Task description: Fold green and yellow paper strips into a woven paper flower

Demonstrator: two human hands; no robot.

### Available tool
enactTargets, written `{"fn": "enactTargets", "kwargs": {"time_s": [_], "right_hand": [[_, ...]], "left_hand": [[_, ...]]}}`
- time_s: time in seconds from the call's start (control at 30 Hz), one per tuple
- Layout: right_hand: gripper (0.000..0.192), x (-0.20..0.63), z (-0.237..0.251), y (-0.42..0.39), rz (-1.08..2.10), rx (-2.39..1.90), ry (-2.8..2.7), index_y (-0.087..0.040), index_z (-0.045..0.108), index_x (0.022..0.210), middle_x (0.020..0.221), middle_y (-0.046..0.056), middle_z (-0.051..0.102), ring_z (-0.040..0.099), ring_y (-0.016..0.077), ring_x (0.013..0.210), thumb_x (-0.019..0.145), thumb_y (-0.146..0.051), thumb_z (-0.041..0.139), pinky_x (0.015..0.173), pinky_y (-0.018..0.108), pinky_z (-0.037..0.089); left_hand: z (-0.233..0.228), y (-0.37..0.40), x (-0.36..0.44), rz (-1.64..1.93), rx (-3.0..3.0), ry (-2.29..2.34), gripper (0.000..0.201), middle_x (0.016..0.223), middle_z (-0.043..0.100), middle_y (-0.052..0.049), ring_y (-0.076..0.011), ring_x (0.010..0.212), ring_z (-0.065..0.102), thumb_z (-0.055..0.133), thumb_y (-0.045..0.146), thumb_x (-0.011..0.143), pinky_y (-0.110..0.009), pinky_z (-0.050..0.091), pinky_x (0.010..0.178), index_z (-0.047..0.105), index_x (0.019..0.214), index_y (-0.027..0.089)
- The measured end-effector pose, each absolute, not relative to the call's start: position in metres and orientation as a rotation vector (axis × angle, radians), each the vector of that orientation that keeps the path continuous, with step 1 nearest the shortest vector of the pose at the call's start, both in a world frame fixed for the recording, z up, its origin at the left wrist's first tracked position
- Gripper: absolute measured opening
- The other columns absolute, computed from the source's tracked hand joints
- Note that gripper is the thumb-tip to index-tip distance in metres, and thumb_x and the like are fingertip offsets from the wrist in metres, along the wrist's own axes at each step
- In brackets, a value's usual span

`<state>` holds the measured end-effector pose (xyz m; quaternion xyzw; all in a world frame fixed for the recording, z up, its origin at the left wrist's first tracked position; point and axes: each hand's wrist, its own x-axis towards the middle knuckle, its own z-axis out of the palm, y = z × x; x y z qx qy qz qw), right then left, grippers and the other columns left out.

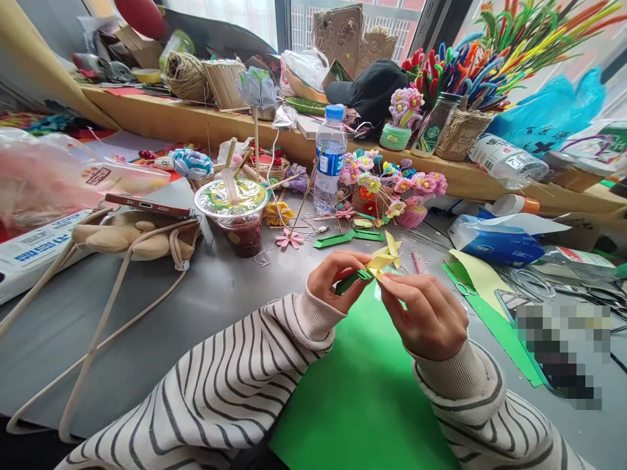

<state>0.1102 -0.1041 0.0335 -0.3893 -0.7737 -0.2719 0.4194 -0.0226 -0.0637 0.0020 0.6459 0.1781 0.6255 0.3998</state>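
Both hands meet above a large green paper sheet (362, 391) at the table's front. My left hand (336, 281) is closed around a rolled or folded green paper piece (350, 282), its layered end showing by the thumb. Between the two hands is a folded yellow paper piece (385, 258) with pointed strips sticking up. My right hand (426, 310) pinches the lower edge of this yellow paper between thumb and fingers. Just beyond the hands, folded green paper strips (343, 239) lie on the table.
A lidded drink cup (240, 228) and a water bottle (329, 163) stand behind the hands. Paper flowers (392, 186) crowd the back. On the left sits a beige bag (137, 238) with a phone (147, 205) on top. Scissors (588, 294) and a tissue pack (499, 241) lie right.
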Motion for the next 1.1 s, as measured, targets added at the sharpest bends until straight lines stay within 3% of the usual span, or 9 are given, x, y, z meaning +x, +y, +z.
{"fn": "enactTargets", "kwargs": {"time_s": [0.67, 1.1], "right_hand": [[0.027, 0.1106, 0.0279, -0.1012, -0.736, -0.962, -2.005, -0.016, 0.053, 0.088, 0.075, 0.006, 0.065, 0.057, 0.0143, 0.067, 0.064, -0.008, 0.061, 0.063, 0.025, 0.047], [0.004, 0.1060, 0.0350, -0.1005, -1.083, -1.214, -1.989, -0.013, 0.060, 0.070, 0.054, 0.002, 0.060, 0.052, 0.0119, 0.054, 0.067, -0.015, 0.058, 0.056, 0.023, 0.039]], "left_hand": [[-0.0007, -0.0648, -0.0194, 1.552, 1.607, 0.604, 0.019, 0.090, 0.058, -0.005, -0.0150, 0.090, 0.056, 0.054, 0.011, 0.068, -0.025, 0.050, 0.073, 0.044, 0.082, 0.018], [0.0022, -0.0631, -0.0169, 1.375, 1.411, 0.774, 0.024, 0.087, 0.061, -0.005, -0.0136, 0.080, 0.059, 0.059, 0.021, 0.064, -0.028, 0.050, 0.075, 0.044, 0.082, 0.016]]}}
